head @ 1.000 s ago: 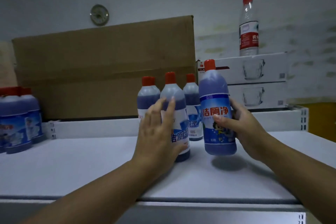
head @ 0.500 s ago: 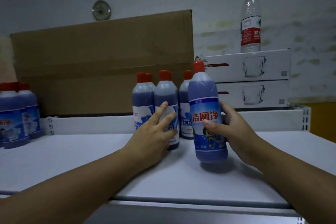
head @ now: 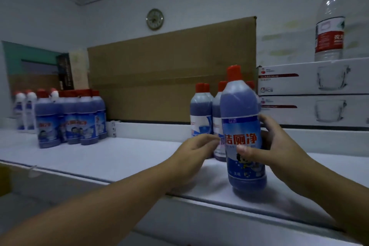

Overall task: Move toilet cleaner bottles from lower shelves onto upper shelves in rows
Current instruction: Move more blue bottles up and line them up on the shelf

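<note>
The right hand (head: 273, 146) grasps a blue bottle (head: 243, 136) with a red cap, in the right centre of the frame. The thumb lies on the front label and the fingers go around the back. The bottle is upright near the front edge of the white shelf (head: 119, 158); whether its base touches the shelf I cannot tell.

The left hand (head: 191, 152) is just left of this bottle, low in the centre of the frame. Its fingers are curled loosely and their tips reach to the label of a bottle in the group behind (head: 201, 110). If it really grips that bottle, I cannot tell; the hand looks half closed, not clenched.

The group behind stands upright on the shelf, touching each other, directly behind the held bottle and partly hidden by it. A second cluster (head: 69, 116) of the same bottles stands at the left of the frame, well apart from the hands, with some white bottles (head: 22, 110) behind it at the far left.

Behind the shelf a big cardboard box (head: 171, 74) fills the centre. At the right are two stacked white mug boxes (head: 311, 94), and a clear water bottle (head: 329, 26) stands on top of them. A round clock (head: 155, 19) hangs on the wall above the cardboard
</note>
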A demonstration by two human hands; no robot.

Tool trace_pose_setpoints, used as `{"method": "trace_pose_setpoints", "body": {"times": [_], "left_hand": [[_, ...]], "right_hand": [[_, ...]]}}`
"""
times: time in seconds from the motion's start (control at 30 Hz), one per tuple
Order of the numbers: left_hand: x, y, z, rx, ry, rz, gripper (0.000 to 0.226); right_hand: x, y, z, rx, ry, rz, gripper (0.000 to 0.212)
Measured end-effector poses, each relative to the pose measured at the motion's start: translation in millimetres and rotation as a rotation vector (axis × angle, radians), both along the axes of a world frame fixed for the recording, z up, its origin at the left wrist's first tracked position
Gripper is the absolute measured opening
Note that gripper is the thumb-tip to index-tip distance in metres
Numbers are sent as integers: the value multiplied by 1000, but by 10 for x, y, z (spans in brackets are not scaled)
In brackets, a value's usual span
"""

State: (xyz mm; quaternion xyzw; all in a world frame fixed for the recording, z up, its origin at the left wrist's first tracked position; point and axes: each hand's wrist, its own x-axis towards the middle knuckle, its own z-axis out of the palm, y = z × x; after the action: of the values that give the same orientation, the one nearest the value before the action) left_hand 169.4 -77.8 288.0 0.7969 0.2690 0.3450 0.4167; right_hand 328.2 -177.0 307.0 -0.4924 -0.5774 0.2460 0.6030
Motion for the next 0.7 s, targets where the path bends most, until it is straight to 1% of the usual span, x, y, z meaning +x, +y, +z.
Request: {"method": "trace_pose_setpoints", "body": {"times": [0.03,0.13,0.27,0.33,0.4,0.5,0.63,0.7], "left_hand": [[-122,-16,32,-27,-32,11,31],[-597,-5,178,-17,-112,110,38],[-1534,52,163,-100,-124,200,41],[-2111,104,67,-111,-105,244,37],[-2674,171,-10,-122,-106,292,28],[-3367,322,-44,-131,-145,350,25],[-3893,596,-51,-124,-187,355,34],[-4051,785,-45,-112,-187,344,33]], "right_hand": [[-153,13,10,6,-4,9,72],[-679,113,57,31,1,39,66],[-1546,372,53,53,65,124,62],[-2064,545,32,50,102,163,63],[-2577,708,19,43,129,212,62],[-3220,944,2,29,156,274,57],[-3745,1274,47,26,151,303,56],[-3895,1440,96,32,127,305,54]]}}
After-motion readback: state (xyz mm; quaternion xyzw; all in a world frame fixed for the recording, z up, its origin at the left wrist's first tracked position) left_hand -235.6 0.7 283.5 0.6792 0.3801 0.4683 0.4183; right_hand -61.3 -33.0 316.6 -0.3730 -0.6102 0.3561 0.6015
